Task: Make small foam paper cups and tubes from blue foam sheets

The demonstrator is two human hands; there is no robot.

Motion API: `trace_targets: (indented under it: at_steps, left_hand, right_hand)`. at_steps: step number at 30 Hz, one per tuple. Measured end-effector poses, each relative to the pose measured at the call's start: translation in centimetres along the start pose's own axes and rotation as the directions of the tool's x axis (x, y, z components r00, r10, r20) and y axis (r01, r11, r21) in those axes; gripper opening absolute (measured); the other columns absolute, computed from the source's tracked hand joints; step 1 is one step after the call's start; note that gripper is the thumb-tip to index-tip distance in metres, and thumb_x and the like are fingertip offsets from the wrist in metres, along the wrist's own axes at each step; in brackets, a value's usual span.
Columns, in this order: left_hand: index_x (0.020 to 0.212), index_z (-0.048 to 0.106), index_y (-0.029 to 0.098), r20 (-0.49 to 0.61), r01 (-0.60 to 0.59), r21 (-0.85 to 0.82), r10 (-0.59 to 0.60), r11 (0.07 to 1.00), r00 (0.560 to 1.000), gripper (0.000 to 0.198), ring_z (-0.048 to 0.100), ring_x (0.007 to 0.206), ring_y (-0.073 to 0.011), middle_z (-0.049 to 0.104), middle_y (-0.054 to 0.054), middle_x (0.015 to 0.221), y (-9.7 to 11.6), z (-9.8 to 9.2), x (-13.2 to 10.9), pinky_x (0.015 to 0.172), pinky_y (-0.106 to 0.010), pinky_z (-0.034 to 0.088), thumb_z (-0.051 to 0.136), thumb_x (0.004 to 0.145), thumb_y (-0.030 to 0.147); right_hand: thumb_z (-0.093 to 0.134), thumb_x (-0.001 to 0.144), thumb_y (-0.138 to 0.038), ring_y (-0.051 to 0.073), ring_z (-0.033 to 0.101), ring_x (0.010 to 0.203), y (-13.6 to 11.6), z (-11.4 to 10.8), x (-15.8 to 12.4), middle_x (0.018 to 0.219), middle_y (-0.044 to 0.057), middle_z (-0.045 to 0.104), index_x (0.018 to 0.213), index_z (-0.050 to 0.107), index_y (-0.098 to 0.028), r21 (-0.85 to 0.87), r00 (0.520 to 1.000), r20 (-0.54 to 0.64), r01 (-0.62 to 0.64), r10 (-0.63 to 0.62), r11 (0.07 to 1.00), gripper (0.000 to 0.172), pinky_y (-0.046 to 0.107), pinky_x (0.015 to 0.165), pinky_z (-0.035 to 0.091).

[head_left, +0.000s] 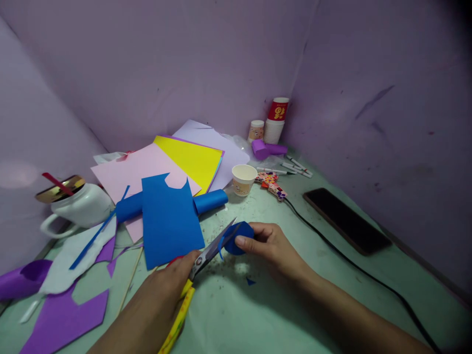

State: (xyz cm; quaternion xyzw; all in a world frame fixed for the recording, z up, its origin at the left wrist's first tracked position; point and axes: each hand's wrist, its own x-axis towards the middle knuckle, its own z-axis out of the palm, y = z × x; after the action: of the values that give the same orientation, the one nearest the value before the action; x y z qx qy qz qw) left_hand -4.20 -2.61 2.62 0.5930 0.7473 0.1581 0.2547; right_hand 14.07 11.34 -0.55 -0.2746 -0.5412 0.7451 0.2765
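My left hand is closed around the yellow-handled scissors, whose blades point up and to the right. Between those blades is the edge of a small rounded piece of blue paper, and a thin curled strip hangs from its left side. My right hand pinches that piece at its right edge, thumb on top. A tiny blue scrap lies on the table below. Left of the scissors, a blue sheet with a rounded notch in its top edge rests over a rolled blue tube.
A paper cup stands behind my hands, near a patterned glue gun with a black cord. A phone lies at right. Stacked cups and markers are farther back. Purple scraps and a white mug occupy the left.
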Motion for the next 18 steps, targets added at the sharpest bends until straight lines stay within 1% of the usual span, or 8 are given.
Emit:
trace_targets:
  at_steps: [3, 6, 9, 11, 15, 18]
  left_hand:
    - [0.134, 0.045, 0.031, -0.013, -0.035, -0.013, 0.035, 0.999, 0.999, 0.055, 0.063, 0.108, -0.0254, 0.064, -0.004, 0.125, 0.2, 0.1, -0.2, 0.086, -0.032, 0.052, 0.044, 0.079, 0.031]
    - [0.136, 0.042, 0.028, -0.018, -0.085, -0.032, 0.084, 0.996, 0.996, 0.056, 0.058, 0.115, -0.0250, 0.064, -0.007, 0.124, 0.7, 0.0, -0.4, 0.094, -0.033, 0.048, 0.043, 0.081, 0.035]
    - [0.135, 0.043, 0.024, -0.037, -0.034, -0.022, 0.033, 0.999, 0.999, 0.053, 0.056, 0.118, -0.0253, 0.063, -0.010, 0.124, 1.2, 0.0, -0.3, 0.097, -0.035, 0.046, 0.040, 0.083, 0.033]
    - [0.134, 0.044, 0.023, -0.020, 0.008, -0.001, -0.008, 1.000, 1.000, 0.054, 0.057, 0.117, -0.0268, 0.062, -0.011, 0.125, 1.5, 0.1, -0.1, 0.094, -0.036, 0.048, 0.042, 0.082, 0.032]
    - [0.136, 0.042, 0.027, -0.006, 0.055, -0.001, -0.055, 0.998, 0.998, 0.058, 0.062, 0.110, -0.0276, 0.061, -0.009, 0.129, 1.6, 0.4, 0.1, 0.087, -0.036, 0.051, 0.047, 0.079, 0.032]
    - [0.134, 0.045, 0.028, -0.013, 0.094, -0.025, -0.094, 0.995, 0.995, 0.056, 0.065, 0.105, -0.0268, 0.063, -0.008, 0.126, 1.4, 0.7, 0.4, 0.084, -0.036, 0.052, 0.048, 0.079, 0.031]
  right_hand:
    - [0.078, 0.068, -0.040, 0.012, 0.057, 0.063, 0.1, 0.2, -0.1, 0.070, 0.003, 0.067, 0.076, 0.074, -0.014, -0.020, 1.000, -0.014, 0.015, -0.015, 1.000, 0.028, 0.026, 0.065, 0.046]
    - [0.077, 0.068, -0.041, 0.013, 0.057, 0.063, 0.1, 0.5, -0.3, 0.069, 0.004, 0.068, 0.076, 0.074, -0.014, -0.053, 1.000, 0.003, 0.017, -0.017, 0.998, 0.028, 0.027, 0.064, 0.047]
    - [0.075, 0.069, -0.040, 0.013, 0.057, 0.062, 0.0, 0.8, -0.4, 0.067, 0.003, 0.067, 0.075, 0.074, -0.015, -0.078, 1.000, 0.021, 0.012, -0.010, 0.997, 0.026, 0.027, 0.063, 0.046]
    - [0.075, 0.069, -0.039, 0.012, 0.056, 0.061, 0.0, 0.8, -0.4, 0.066, 0.002, 0.067, 0.074, 0.074, -0.016, -0.070, 1.000, 0.018, 0.010, -0.009, 0.997, 0.024, 0.026, 0.062, 0.046]
    - [0.076, 0.068, -0.039, 0.012, 0.056, 0.060, 0.0, 0.8, -0.3, 0.066, 0.002, 0.066, 0.073, 0.074, -0.016, -0.036, 1.000, 0.027, -0.002, 0.003, 0.999, 0.023, 0.027, 0.062, 0.045]
    - [0.077, 0.068, -0.039, 0.012, 0.056, 0.061, 0.0, 0.9, -0.3, 0.067, 0.003, 0.066, 0.074, 0.074, -0.015, -0.006, 1.000, 0.025, -0.006, 0.006, 1.000, 0.024, 0.027, 0.062, 0.045]
